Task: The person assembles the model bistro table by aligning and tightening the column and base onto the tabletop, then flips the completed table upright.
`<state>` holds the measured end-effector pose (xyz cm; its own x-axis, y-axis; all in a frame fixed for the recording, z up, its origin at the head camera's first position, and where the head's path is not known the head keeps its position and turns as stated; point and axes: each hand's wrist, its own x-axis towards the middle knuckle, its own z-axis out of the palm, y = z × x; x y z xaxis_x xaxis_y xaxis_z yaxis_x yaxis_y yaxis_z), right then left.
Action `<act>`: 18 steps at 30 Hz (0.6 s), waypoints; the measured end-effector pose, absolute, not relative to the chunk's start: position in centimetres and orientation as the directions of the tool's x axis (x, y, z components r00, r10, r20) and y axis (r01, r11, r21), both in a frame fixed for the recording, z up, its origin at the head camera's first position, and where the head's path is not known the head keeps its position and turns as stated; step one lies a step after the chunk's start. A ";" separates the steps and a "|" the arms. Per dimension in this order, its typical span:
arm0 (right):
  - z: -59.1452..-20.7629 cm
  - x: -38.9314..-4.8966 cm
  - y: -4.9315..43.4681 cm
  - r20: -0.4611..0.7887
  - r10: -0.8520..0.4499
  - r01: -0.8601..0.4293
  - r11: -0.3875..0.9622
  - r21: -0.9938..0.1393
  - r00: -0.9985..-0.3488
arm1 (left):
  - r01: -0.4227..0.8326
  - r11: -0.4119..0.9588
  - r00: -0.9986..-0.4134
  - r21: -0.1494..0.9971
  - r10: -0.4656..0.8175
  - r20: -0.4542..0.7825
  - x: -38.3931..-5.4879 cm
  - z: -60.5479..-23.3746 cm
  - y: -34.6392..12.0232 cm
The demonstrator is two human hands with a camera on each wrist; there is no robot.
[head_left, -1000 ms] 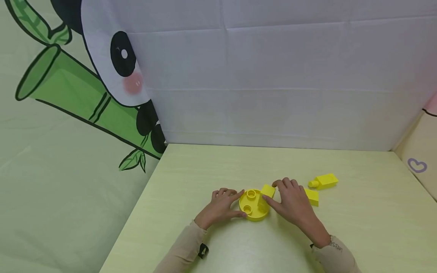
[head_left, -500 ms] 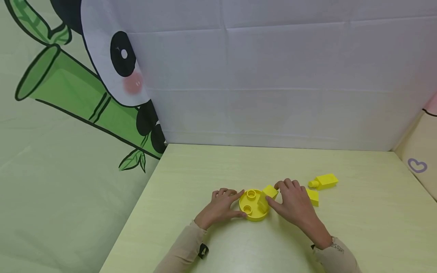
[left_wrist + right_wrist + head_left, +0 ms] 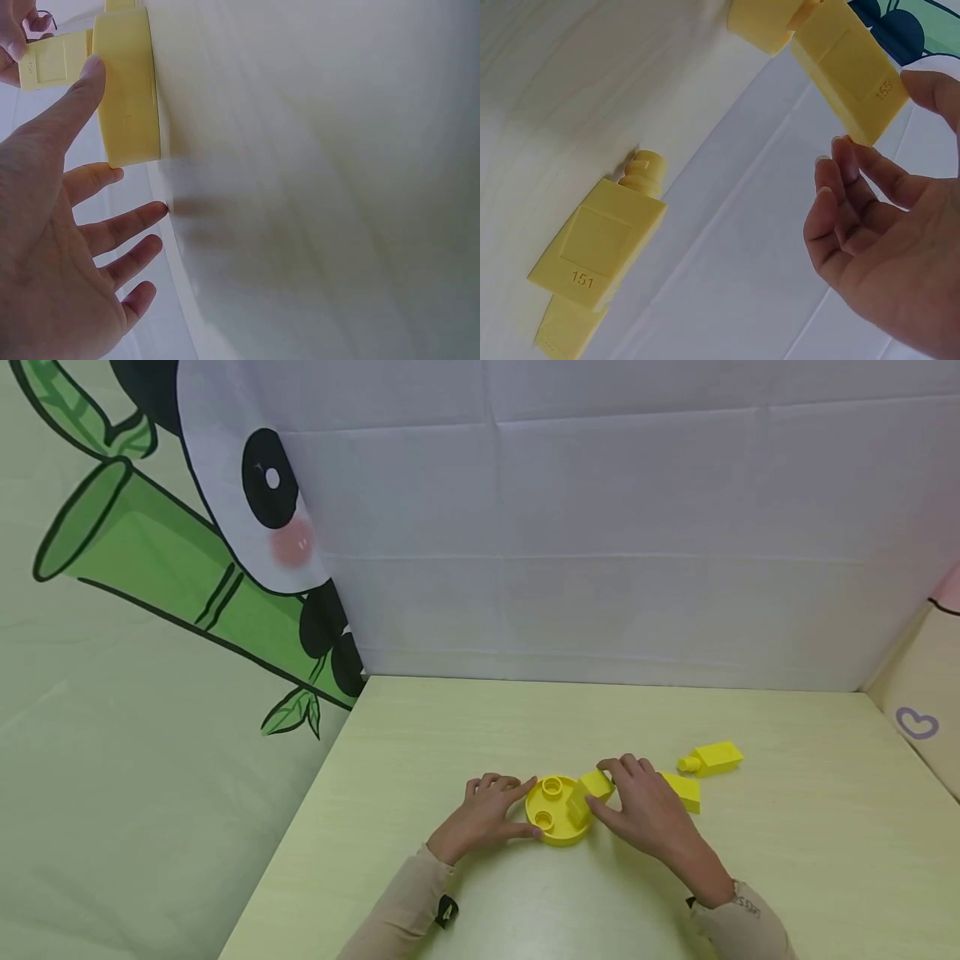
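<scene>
A shallow round yellow base (image 3: 553,833) with raised ring sockets lies on the table. My left hand (image 3: 483,817) holds it by the rim, thumb on the near side and index finger on the far side; the other fingers spread away from it, as the left wrist view shows. My right hand (image 3: 647,802) pinches the upper end of a yellow block (image 3: 851,71) marked with a number that seems to be 155. The block leans to the right over the right part of the base. Its narrower lower end meets the base; how deep it sits is hidden.
Two more yellow blocks lie on the table to the right of my right hand. The farther block (image 3: 716,758) has a round knob at one end; the nearer block (image 3: 682,792) is partly behind my hand. A white cloth wall (image 3: 600,568) borders the table's far edge.
The top of the pinched block has shifted slightly right and toward me, and my right fingers have shifted a little with it. My left hand and the base have stayed still.
</scene>
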<state>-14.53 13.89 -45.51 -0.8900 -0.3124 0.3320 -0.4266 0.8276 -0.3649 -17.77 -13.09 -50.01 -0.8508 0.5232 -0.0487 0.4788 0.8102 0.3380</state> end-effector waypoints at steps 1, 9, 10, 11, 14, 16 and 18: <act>-45.4 -14.5 13.9 0.327 -0.314 -0.426 0.827 -0.367 -0.891 | 0.479 0.810 -0.851 0.338 0.523 -0.049 -17.8 -50.0 -13.1; -45.1 -14.4 14.2 0.298 -0.324 -0.421 0.829 -0.367 -0.898 | 0.476 0.811 -0.851 0.341 0.522 -0.054 -17.8 -50.0 -13.2; -45.1 -14.3 14.2 0.296 -0.326 -0.422 0.830 -0.366 -0.898 | 0.478 0.811 -0.851 0.338 0.523 -0.051 -17.8 -50.0 -13.2; -45.1 -14.3 14.3 0.294 -0.328 -0.422 0.831 -0.363 -0.898 | 0.478 0.811 -0.851 0.337 0.523 -0.051 -17.8 -50.0 -13.2; -45.0 -14.3 14.4 0.295 -0.328 -0.422 0.835 -0.353 -0.897 | 0.479 0.811 -0.850 0.335 0.524 -0.053 -17.8 -50.1 -13.2; -45.0 -14.2 14.4 0.299 -0.326 -0.421 0.837 -0.350 -0.897 | 0.482 0.810 -0.849 0.333 0.526 -0.050 -17.9 -50.1 -13.2; -45.0 -14.2 14.5 0.299 -0.323 -0.418 0.838 -0.351 -0.898 | 0.482 0.810 -0.849 0.335 0.526 -0.052 -17.9 -50.2 -13.2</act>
